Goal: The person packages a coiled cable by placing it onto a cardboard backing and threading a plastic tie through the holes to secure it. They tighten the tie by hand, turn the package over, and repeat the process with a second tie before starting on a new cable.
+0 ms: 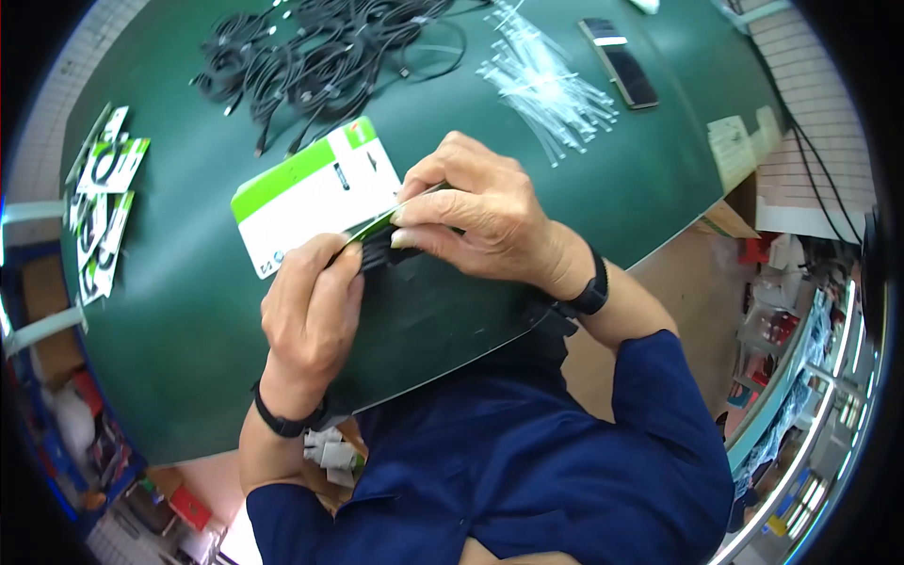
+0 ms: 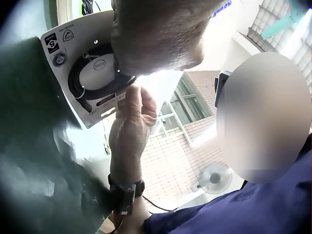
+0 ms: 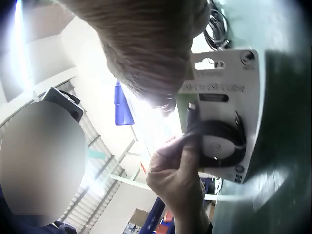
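My left hand [image 1: 313, 306] and right hand [image 1: 485, 212] meet over the table's near side. Between them, both pinch the green edge of a cable packaging card [image 1: 374, 226], seen nearly edge-on from the head. In the left wrist view its white face carries a black coiled cable [image 2: 78, 87]. The right wrist view shows the card [image 3: 251, 107] printed as a USB-C cable, with a hang hole at one end and a cable plug beside my left fingers. Just behind my hands appears a white panel [image 1: 306, 212] with a green band; its near edge is hidden.
A tangled heap of black cables [image 1: 311, 66] lies at the far side. To its right are a bundle of clear cable ties [image 1: 546, 85] and a phone [image 1: 620, 64]. Several carded cables [image 1: 104, 207] are stacked at the left edge of the green table [image 1: 179, 358].
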A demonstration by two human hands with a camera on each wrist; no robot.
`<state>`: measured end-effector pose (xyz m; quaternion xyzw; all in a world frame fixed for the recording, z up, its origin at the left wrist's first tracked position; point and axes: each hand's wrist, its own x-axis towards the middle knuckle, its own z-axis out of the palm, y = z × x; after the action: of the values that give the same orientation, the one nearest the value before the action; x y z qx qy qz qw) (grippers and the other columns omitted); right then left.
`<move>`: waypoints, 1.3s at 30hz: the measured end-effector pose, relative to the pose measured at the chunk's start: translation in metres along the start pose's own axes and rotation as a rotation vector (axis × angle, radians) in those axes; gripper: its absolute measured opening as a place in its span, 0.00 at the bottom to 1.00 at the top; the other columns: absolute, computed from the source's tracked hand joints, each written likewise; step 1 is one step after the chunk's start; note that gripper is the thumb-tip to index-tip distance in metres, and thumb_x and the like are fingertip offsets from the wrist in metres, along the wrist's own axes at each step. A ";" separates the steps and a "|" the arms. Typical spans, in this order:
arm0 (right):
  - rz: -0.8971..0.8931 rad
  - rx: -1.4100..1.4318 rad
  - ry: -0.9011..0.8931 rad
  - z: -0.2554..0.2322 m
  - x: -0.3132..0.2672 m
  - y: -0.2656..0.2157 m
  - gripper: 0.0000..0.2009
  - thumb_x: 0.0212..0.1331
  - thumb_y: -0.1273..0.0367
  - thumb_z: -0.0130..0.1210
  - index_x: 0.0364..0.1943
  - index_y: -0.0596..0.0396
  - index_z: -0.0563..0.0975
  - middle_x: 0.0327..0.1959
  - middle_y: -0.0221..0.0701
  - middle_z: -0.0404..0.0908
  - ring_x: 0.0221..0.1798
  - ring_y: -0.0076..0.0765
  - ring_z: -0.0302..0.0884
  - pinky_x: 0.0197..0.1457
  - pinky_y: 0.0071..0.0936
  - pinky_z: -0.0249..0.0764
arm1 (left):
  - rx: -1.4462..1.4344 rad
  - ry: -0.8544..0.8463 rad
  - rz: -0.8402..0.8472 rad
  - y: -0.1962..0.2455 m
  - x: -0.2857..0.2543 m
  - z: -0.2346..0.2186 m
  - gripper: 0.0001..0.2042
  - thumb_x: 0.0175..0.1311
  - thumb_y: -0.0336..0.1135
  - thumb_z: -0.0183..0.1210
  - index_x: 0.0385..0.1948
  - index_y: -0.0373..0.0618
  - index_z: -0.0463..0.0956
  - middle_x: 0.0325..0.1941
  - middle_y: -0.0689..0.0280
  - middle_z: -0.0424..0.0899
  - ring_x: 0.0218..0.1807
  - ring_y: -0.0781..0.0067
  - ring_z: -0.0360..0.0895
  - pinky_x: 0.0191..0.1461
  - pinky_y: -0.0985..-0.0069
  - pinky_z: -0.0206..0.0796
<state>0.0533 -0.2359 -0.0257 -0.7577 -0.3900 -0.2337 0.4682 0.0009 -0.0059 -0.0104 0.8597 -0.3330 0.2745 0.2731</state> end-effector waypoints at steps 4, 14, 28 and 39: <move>0.150 -0.178 0.066 -0.032 0.005 0.014 0.10 0.51 0.76 0.73 0.37 0.55 0.86 0.38 0.35 0.85 0.35 0.37 0.81 0.36 0.31 0.78 | 0.001 -0.009 0.007 0.000 -0.002 0.000 0.14 0.48 0.14 0.68 0.38 0.32 0.82 0.41 0.54 0.84 0.39 0.56 0.86 0.40 0.67 0.80; 0.287 -0.888 -0.193 -0.122 -0.026 0.101 0.09 0.59 0.70 0.67 0.42 0.56 0.88 0.37 0.37 0.86 0.37 0.40 0.84 0.44 0.32 0.80 | -0.051 -0.016 0.064 0.003 -0.006 -0.005 0.11 0.51 0.15 0.68 0.37 0.30 0.81 0.41 0.53 0.84 0.37 0.58 0.85 0.38 0.68 0.79; 0.489 -0.717 -0.121 -0.107 -0.023 0.095 0.06 0.59 0.70 0.65 0.38 0.56 0.88 0.33 0.35 0.85 0.36 0.42 0.83 0.43 0.35 0.77 | -0.029 0.012 0.077 0.003 -0.005 -0.003 0.10 0.51 0.15 0.68 0.36 0.31 0.81 0.40 0.55 0.84 0.37 0.59 0.85 0.38 0.69 0.79; 0.504 -0.653 -0.086 -0.111 -0.035 0.108 0.15 0.57 0.75 0.64 0.50 0.60 0.85 0.38 0.42 0.84 0.40 0.47 0.83 0.48 0.37 0.79 | -0.063 -0.004 0.075 0.014 0.002 0.002 0.10 0.52 0.15 0.68 0.35 0.32 0.81 0.41 0.56 0.84 0.37 0.60 0.85 0.38 0.69 0.79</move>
<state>0.1214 -0.3757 -0.0575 -0.9472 -0.1171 -0.1911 0.2292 -0.0072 -0.0168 -0.0061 0.8381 -0.3741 0.2723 0.2889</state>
